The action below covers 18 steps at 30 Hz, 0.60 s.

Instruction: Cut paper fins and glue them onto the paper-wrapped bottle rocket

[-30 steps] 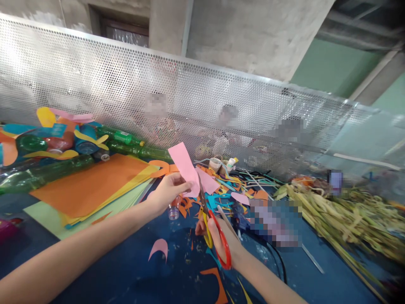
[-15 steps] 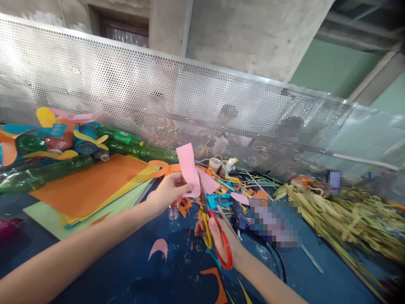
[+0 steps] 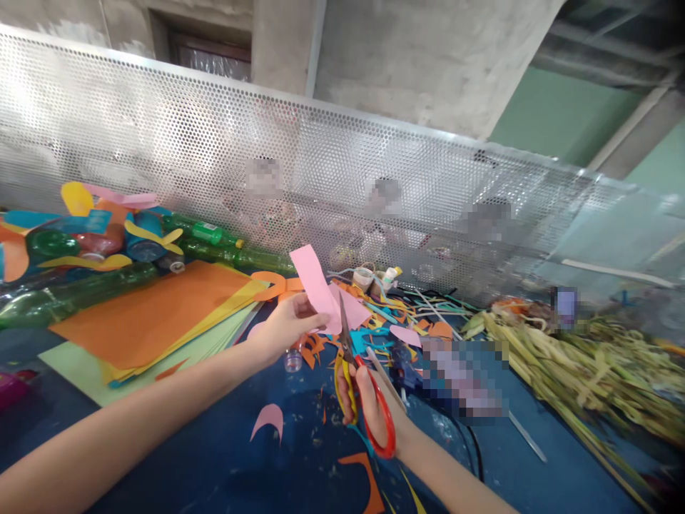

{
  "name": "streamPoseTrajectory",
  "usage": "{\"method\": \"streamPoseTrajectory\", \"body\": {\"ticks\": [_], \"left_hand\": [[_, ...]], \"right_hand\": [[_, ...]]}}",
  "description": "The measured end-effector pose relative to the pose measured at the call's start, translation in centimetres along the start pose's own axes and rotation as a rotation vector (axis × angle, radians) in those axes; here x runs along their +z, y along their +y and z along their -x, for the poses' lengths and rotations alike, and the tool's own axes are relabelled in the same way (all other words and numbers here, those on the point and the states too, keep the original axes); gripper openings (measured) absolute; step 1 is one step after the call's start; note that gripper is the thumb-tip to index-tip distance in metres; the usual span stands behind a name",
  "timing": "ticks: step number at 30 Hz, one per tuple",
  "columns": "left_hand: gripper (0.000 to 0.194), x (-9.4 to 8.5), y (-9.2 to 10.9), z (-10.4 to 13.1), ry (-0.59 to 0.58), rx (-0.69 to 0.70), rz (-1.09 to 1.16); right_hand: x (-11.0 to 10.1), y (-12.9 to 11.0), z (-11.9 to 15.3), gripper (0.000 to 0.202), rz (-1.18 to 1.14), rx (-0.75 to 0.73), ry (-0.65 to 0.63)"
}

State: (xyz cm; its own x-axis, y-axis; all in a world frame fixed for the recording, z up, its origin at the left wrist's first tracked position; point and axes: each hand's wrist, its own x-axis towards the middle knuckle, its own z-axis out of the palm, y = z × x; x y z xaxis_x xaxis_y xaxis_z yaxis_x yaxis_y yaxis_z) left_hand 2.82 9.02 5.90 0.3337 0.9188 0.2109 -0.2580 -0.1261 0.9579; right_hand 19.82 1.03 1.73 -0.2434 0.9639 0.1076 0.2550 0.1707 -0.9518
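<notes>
A folded or layered piece of pink paper (image 3: 315,282) is pinched between the thumb and fingers of my left hand (image 3: 292,323), near the middle of the view. My right hand (image 3: 374,403) has its fingers through the red and yellow handles of a pair of scissors (image 3: 382,428). The scissor blades point up and touch the paper's right part, just right of my left fingertips. On the blue table (image 3: 214,457) below lies a curved pink scrap (image 3: 268,421).
Orange sheets (image 3: 160,314) and green bottles (image 3: 80,289) lie at left. Coloured scraps (image 3: 369,339) are behind the scissors, dried husks (image 3: 578,371) at right. A perforated metal panel (image 3: 187,143) crosses the back, with blurred people showing on it.
The pink paper's upper strip has tilted further left. The fingers of my right hand have shifted in the handles, and the scissors have turned slightly.
</notes>
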Motion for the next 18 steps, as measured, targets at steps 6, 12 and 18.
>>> {"method": "streamPoseTrajectory", "body": {"ticks": [6, 12, 18], "left_hand": [[0.037, 0.09, 0.07, 0.08, 0.002, 0.000, 0.012], [0.034, -0.09, -0.18, -0.03, 0.009, 0.010, 0.008], [0.038, -0.27, -0.27, -0.30, 0.000, 0.024, 0.041]], "right_hand": [[0.12, 0.27, -0.05, 0.054, 0.031, -0.040, 0.017], [0.11, 0.74, 0.10, 0.053, 0.031, -0.056, 0.025], [-0.05, 0.73, 0.11, 0.049, 0.097, -0.067, 0.048]]}}
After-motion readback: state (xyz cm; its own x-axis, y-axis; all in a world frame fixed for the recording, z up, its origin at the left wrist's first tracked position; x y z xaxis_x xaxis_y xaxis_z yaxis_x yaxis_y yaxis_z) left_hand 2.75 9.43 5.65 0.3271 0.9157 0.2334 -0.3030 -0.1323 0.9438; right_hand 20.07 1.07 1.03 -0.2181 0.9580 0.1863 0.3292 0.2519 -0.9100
